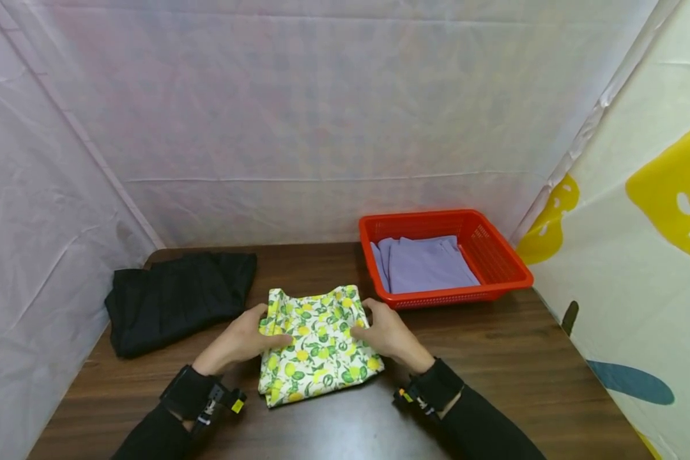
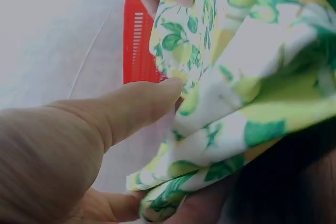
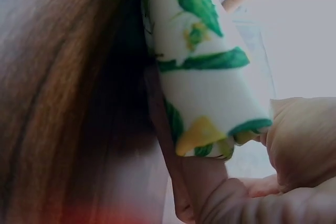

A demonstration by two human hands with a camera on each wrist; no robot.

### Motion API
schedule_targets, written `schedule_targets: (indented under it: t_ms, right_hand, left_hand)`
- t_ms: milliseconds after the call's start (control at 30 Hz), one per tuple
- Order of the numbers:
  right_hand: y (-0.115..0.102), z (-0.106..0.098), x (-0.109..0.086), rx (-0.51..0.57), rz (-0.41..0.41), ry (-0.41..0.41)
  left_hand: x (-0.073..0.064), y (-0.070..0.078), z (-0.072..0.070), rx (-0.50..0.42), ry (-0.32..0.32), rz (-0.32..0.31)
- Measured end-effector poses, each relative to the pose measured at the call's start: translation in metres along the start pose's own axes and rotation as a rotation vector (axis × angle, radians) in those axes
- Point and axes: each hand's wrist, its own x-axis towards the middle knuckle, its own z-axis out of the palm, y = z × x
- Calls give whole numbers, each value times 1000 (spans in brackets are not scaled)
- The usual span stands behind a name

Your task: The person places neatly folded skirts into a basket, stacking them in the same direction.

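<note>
A folded lemon-print cloth (image 1: pixel 322 345), white with yellow fruit and green leaves, is between my two hands above the brown table. My left hand (image 1: pixel 244 335) grips its left side, thumb on top. At the right side my right hand (image 1: pixel 392 332) holds it the same way. In the left wrist view the left thumb (image 2: pixel 142 100) lies against the cloth's layered folds, with fingers beneath. The right wrist view has the cloth's folded edge (image 3: pixel 210 98) resting on fingers of the right hand (image 3: pixel 304 145). Parts of the fingers are hidden under the cloth.
A red plastic basket (image 1: pixel 500 278) stands at the back right, with a folded lavender cloth (image 1: pixel 428 265) inside. Folded black fabric (image 1: pixel 178 300) lies on the table (image 1: pixel 494 364) at left. White sheets (image 1: pixel 322 128) close off the back and sides.
</note>
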Motion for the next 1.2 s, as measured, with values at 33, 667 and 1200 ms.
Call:
schedule_targets:
  t_ms: [33,667,1200]
  right_hand:
    - [0,0,-1,-6,-6,1]
    - [-33,-9,-14,-121,-330,11]
    - [-62,-61,-13,-38,-311,123]
  left_hand:
    - [0,1,1,-11,-4,0]
    - [-6,12,-3,31,173,71]
    - [6,37,-8,-223,387,311]
